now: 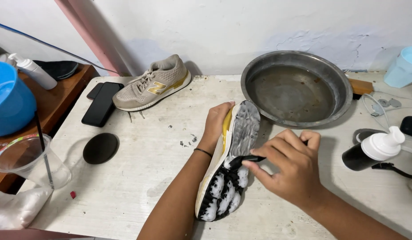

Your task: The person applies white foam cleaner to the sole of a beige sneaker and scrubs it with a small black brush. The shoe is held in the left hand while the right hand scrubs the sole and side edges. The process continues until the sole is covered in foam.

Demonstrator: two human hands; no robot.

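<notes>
White, stained surface carries a metal basin and a beige shoe. Second shoe, sole up and foamy, I steady in my left hand, fingers closed round its edge. Right hand pinches a black brush; short, firm strokes into the tread grooves would serve best.
</notes>
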